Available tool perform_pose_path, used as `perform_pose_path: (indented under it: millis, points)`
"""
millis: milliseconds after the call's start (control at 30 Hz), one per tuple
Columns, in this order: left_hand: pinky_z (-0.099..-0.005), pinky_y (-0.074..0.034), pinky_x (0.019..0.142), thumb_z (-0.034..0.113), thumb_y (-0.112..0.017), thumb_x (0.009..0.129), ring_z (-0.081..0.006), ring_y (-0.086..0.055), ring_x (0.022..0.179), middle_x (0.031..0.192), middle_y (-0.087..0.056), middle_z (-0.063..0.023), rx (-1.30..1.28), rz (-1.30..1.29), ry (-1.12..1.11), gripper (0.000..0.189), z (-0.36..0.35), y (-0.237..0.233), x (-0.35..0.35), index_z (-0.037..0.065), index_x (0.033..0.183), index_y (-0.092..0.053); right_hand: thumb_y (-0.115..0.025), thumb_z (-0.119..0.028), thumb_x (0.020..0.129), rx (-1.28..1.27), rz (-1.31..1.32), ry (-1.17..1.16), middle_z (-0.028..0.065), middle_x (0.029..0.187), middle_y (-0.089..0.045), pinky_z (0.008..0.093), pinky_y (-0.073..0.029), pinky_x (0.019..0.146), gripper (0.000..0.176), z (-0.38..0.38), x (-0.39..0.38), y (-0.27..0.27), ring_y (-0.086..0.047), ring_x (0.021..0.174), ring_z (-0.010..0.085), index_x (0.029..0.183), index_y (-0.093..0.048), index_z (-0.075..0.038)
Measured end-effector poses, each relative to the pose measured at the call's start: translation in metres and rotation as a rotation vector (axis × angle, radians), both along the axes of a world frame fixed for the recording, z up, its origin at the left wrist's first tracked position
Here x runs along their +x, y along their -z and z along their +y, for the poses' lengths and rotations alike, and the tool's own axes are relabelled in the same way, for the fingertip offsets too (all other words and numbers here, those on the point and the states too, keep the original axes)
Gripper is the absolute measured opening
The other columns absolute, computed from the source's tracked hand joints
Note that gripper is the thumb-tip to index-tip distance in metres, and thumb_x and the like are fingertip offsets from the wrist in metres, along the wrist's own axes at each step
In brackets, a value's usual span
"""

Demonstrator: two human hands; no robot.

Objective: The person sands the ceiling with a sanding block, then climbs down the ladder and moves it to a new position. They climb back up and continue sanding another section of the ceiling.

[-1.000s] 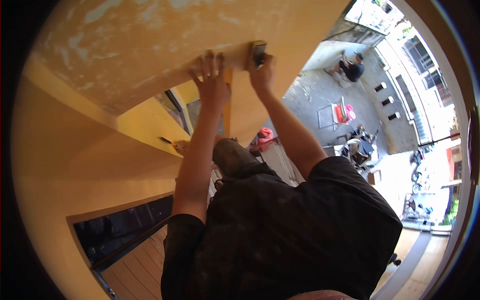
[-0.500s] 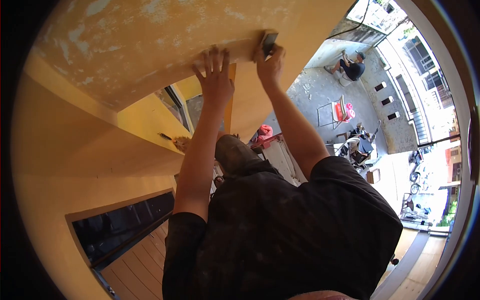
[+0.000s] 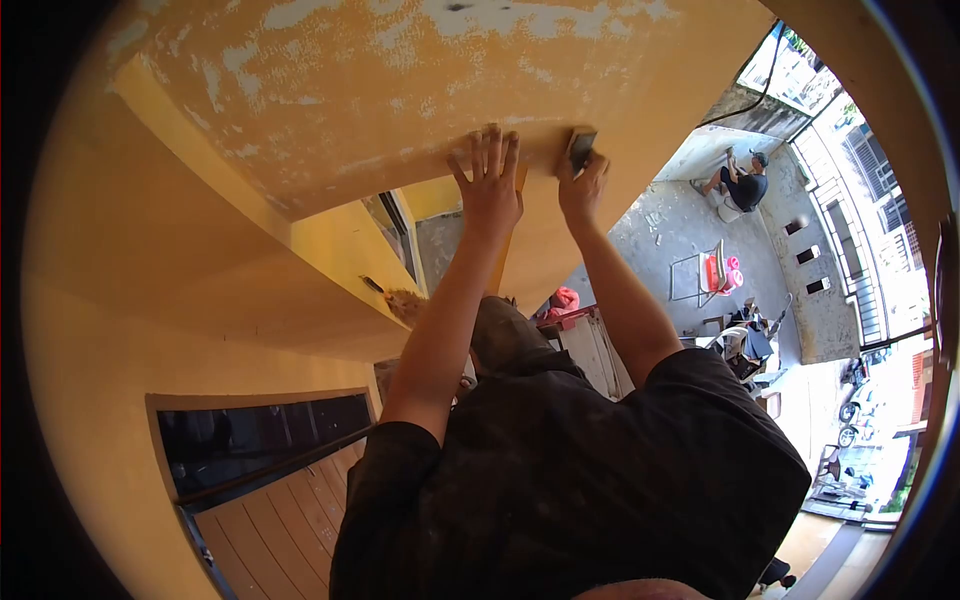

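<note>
My right hand [image 3: 582,188] is closed around a dark, flat rectangular block [image 3: 582,150] and holds it against the yellow-orange wall surface [image 3: 400,110]. Beside it, my left hand [image 3: 490,190] lies with fingers spread on the same surface, just above its lower edge, holding nothing. Whitish worn patches mark the paint above both hands. Both arms are raised, and the block's gripped end is partly hidden by my right fingers.
Below the left forearm, a brush-like thing [image 3: 405,303] rests near a yellow ledge. A window opening [image 3: 265,440] is at lower left. Right of me, a folding chair [image 3: 712,272] stands on the concrete floor [image 3: 650,235]; farther back, another person [image 3: 745,185] sits by a wall.
The whole view has shifted, so the scene sits further right and lower. My right hand and the block have moved slightly down along the wall; my left hand stays spread on it.
</note>
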State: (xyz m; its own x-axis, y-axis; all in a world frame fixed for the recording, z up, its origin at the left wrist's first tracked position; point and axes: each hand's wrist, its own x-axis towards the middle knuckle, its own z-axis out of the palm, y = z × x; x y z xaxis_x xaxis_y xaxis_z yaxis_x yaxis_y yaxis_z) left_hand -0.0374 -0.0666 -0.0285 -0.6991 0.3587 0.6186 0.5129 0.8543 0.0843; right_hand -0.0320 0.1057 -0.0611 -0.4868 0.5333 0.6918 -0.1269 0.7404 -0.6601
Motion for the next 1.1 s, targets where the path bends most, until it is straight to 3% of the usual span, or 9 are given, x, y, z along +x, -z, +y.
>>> perform_pose_path:
  millis: [100, 233, 333, 433, 600, 767, 900, 967, 1100]
  points:
    - [-0.0699, -0.013, 0.108, 0.018, -0.067, 0.071, -0.0370, -0.017, 0.144, 0.156, -0.021, -0.0125, -0.031, 0.021, -0.035, 0.091, 0.001, 0.004, -0.003, 0.021, 0.151, -0.024, -0.071, -0.021, 0.081, -0.003, 0.061, -0.076, 0.0233, 0.104, -0.053, 0.0475, -0.045, 0.081, 0.050, 0.003, -0.013, -0.008, -0.053, 0.098, 0.0403, 0.116, -0.047, 0.005]
    - [-0.0702, -0.014, 0.108, 0.019, -0.067, 0.071, -0.0359, -0.019, 0.143, 0.156, -0.021, -0.0115, 0.002, 0.028, -0.032, 0.089, 0.001, 0.003, -0.001, 0.021, 0.150, -0.026, -0.070, -0.019, 0.084, 0.055, 0.167, 0.066, 0.0190, 0.105, -0.058, 0.0418, -0.048, 0.083, 0.041, 0.003, -0.006, -0.111, -0.060, 0.095, 0.0321, 0.113, -0.051, 0.003]
    - [-0.0694, -0.016, 0.108, 0.019, -0.065, 0.073, -0.0337, -0.020, 0.143, 0.156, -0.022, -0.0102, 0.008, 0.079, -0.019, 0.082, -0.002, 0.005, -0.001, 0.020, 0.148, -0.032, -0.072, -0.022, 0.083, -0.006, 0.246, -0.094, 0.0178, 0.105, -0.056, 0.0414, -0.046, 0.082, 0.044, 0.009, -0.002, -0.126, -0.059, 0.095, 0.0301, 0.115, -0.052, 0.001]
    - [-0.0674, -0.018, 0.108, 0.017, -0.062, 0.074, -0.0344, -0.019, 0.144, 0.156, -0.022, -0.0111, 0.080, -0.046, 0.094, 0.075, -0.015, 0.009, 0.017, 0.018, 0.145, -0.037, -0.073, -0.023, 0.083, 0.030, 0.130, -0.105, 0.0175, 0.105, -0.056, 0.0398, -0.047, 0.083, 0.044, 0.003, 0.020, -0.085, -0.059, 0.095, 0.0292, 0.113, -0.052, 0.001]
    - [-0.0647, -0.025, 0.107, 0.017, -0.058, 0.078, -0.0366, -0.026, 0.140, 0.153, -0.028, -0.0136, 0.077, -0.406, 0.146, 0.065, -0.041, 0.092, 0.057, 0.013, 0.141, -0.042, -0.072, -0.021, 0.084, 0.023, -0.193, -0.196, 0.0175, 0.103, -0.060, 0.0381, -0.049, 0.081, 0.041, -0.001, 0.071, 0.058, -0.061, 0.091, 0.0293, 0.111, -0.052, 0.001]
    - [-0.0536, -0.040, 0.100, 0.022, -0.057, 0.081, -0.0349, -0.052, 0.120, 0.137, -0.049, -0.0170, 0.192, -0.864, 0.187, 0.056, -0.074, 0.159, 0.084, 0.011, 0.135, -0.047, -0.070, -0.020, 0.083, 0.069, -0.464, -0.302, 0.0197, 0.105, -0.057, 0.0405, -0.049, 0.083, 0.042, -0.001, 0.132, 0.153, -0.060, 0.094, 0.0319, 0.114, -0.052, 0.002]
    - [-0.0460, -0.048, 0.091, 0.025, -0.059, 0.079, -0.0333, -0.063, 0.103, 0.118, -0.063, -0.0163, 0.261, -0.877, 0.132, 0.051, -0.087, 0.199, 0.104, 0.011, 0.127, -0.055, -0.066, -0.020, 0.086, 0.109, -0.656, -0.303, 0.0232, 0.110, -0.053, 0.0423, -0.047, 0.086, 0.046, 0.003, 0.152, 0.184, -0.058, 0.097, 0.0352, 0.119, -0.047, 0.005]
    - [-0.0434, -0.050, 0.083, 0.028, -0.061, 0.077, -0.0335, -0.066, 0.091, 0.100, -0.069, -0.0139, 0.266, -0.657, 0.169, 0.042, -0.091, 0.213, 0.108, 0.011, 0.115, -0.064, -0.064, -0.021, 0.087, 0.117, -0.672, -0.305, 0.0257, 0.112, -0.051, 0.0453, -0.046, 0.086, 0.048, 0.001, 0.158, 0.195, -0.056, 0.099, 0.0388, 0.121, -0.044, 0.005]
    - [-0.0451, -0.049, 0.085, 0.029, -0.063, 0.075, -0.0328, -0.065, 0.091, 0.093, -0.070, -0.0117, 0.227, -0.671, 0.148, 0.036, -0.101, 0.212, 0.118, 0.011, 0.106, -0.069, -0.059, -0.022, 0.089, -0.005, -0.710, -0.246, 0.0295, 0.117, -0.046, 0.0477, -0.045, 0.089, 0.052, 0.000, 0.158, 0.215, -0.053, 0.104, 0.0436, 0.126, -0.039, 0.008]
